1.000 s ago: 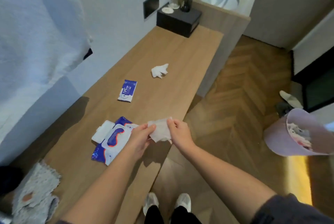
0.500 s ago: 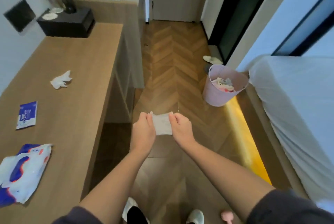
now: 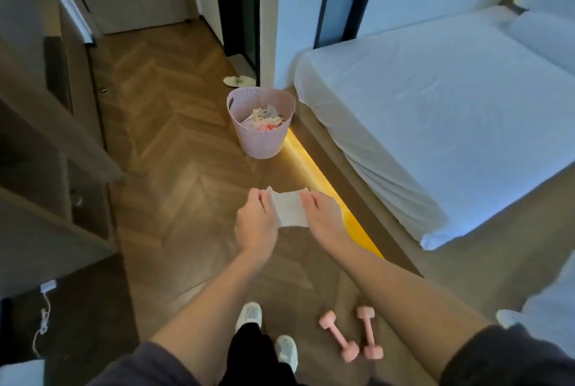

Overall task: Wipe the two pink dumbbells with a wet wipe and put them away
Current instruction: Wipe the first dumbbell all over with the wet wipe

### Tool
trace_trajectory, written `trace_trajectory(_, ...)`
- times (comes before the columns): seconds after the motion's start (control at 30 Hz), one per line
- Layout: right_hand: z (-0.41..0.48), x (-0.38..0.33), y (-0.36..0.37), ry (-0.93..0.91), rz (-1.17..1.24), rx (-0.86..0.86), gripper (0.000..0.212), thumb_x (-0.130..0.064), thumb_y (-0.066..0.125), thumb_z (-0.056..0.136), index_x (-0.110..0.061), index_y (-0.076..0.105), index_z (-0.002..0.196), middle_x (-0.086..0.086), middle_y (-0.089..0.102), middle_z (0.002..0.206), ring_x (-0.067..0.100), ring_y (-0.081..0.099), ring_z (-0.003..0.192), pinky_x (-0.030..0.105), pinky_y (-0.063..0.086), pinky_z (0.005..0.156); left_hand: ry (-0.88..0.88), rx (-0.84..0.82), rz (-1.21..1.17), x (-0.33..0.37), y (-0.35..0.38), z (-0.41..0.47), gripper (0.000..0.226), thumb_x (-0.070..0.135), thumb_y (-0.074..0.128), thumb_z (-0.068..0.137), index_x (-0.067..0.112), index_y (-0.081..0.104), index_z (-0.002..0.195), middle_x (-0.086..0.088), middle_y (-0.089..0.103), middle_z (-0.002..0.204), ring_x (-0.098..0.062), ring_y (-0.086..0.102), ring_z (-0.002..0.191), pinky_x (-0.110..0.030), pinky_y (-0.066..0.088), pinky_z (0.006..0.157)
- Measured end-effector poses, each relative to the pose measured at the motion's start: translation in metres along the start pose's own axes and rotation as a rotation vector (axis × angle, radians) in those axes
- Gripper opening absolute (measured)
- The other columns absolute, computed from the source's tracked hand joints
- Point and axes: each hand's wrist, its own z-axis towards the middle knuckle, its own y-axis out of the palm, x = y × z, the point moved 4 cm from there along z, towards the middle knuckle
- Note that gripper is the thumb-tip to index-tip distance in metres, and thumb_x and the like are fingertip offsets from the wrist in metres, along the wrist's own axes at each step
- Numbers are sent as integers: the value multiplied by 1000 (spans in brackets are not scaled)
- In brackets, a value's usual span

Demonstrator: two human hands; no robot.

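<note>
**Wipe stretched between both grips, dumbbells on floor**

My left grip [image 3: 256, 224] and right grip [image 3: 320, 217] are both clamped on one white wet wipe [image 3: 289, 210]. Each pinches a side edge, thumb on top. The wipe is spread flat between them, in the air above the wood floor [image 3: 174, 136]. It touches nothing else.

The two pink dumbbells are on the floor, not in either grip. The left dumbbell [image 3: 337, 340] lies at a slant. The right dumbbell [image 3: 368, 332] lies nearly straight away from me. Their near ends sit close together and their far ends spread apart; I cannot tell if they touch. Both lie just right of my right shoe [image 3: 287, 351], on the side of the floor toward the bed [image 3: 420, 105], well below the wipe in view. My left shoe [image 3: 249, 314] is just beside the right one.

A pink bin [image 3: 261, 124] stands upright on the floor at the corner of the bed, with crumpled trash inside. A lit yellow strip [image 3: 326, 196] runs along the floor edge under the bed. A slipper [image 3: 238, 80] lies beyond the bin. Wooden shelves [image 3: 46, 136] line the floor's left edge.
</note>
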Motion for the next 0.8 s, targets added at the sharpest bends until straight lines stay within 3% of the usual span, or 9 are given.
trace_trajectory(0.17, 23, 40, -51, 135, 34, 90, 46, -25, 41, 106, -25, 39, 60, -6, 41, 62, 8, 37, 56, 11, 34, 48, 49, -144, 57, 32, 70, 13, 34, 39, 36, 104, 15, 53, 87, -2, 63, 79, -30, 58, 79, -40, 47, 69)
trace_trajectory(0.27, 55, 61, -65, 181, 28, 105, 46, -30, 43, 104, -17, 48, 61, -1, 47, 62, 11, 41, 58, 17, 31, 52, 53, -185, 86, 42, 104, 32, 35, 40, 35, 104, 16, 53, 87, -3, 63, 79, -30, 60, 79, -42, 51, 72)
trace_trajectory(0.37, 98, 79, -76, 230, 17, 135, 46, -37, 45, 101, -3, 59, 74, 14, 57, 71, 13, 44, 62, 33, 35, 60, 106, -204, 125, 54, 137, 64, 36, 41, 33, 105, 15, 52, 88, -5, 64, 76, -32, 62, 76, -44, 53, 70)
trace_trajectory(0.47, 139, 89, -92, 313, 132, 161, 48, -39, 48, 99, 5, 60, 83, 8, 49, 68, 14, 40, 64, 31, 32, 62, 180, -244, 183, 74, 168, 100, 35, 40, 33, 105, 15, 50, 87, -9, 65, 76, -36, 63, 75, -45, 53, 68)
trace_trajectory(0.53, 164, 96, -105, 389, 240, 171, 48, -40, 51, 99, 4, 65, 85, 9, 55, 71, 17, 46, 67, 35, 43, 64, 235, -280, 205, 92, 187, 119, 35, 38, 34, 106, 14, 51, 88, -12, 66, 76, -36, 64, 73, -43, 51, 64)
trace_trajectory(0.6, 183, 107, -115, 470, 409, 151, 44, -42, 55, 97, -1, 70, 92, 22, 67, 88, 22, 61, 78, 48, 59, 79, 299, -329, 246, 108, 202, 132, 35, 36, 33, 106, 11, 55, 94, -12, 67, 77, -34, 63, 71, -38, 45, 60)
trace_trajectory(0.63, 188, 110, -119, 501, 494, 132, 42, -41, 56, 97, -2, 71, 98, 24, 69, 97, 24, 67, 87, 53, 58, 86, 326, -345, 268, 114, 209, 139, 36, 35, 32, 106, 10, 56, 96, -11, 66, 76, -32, 60, 70, -35, 40, 58)
trace_trajectory(0.7, 196, 115, -130, 547, 624, 119, 36, -34, 55, 100, -4, 69, 114, 18, 73, 106, 27, 71, 100, 51, 56, 91, 365, -364, 295, 125, 222, 148, 35, 36, 32, 106, 11, 55, 96, -5, 60, 72, -25, 53, 64, -32, 33, 57)
trace_trajectory(0.8, 211, 121, -147, 567, 688, 101, 33, -28, 51, 103, -4, 64, 121, 13, 75, 107, 26, 72, 100, 43, 58, 88, 383, -386, 327, 137, 240, 158, 37, 39, 30, 106, 14, 54, 95, 2, 55, 70, -17, 49, 63, -26, 28, 51)
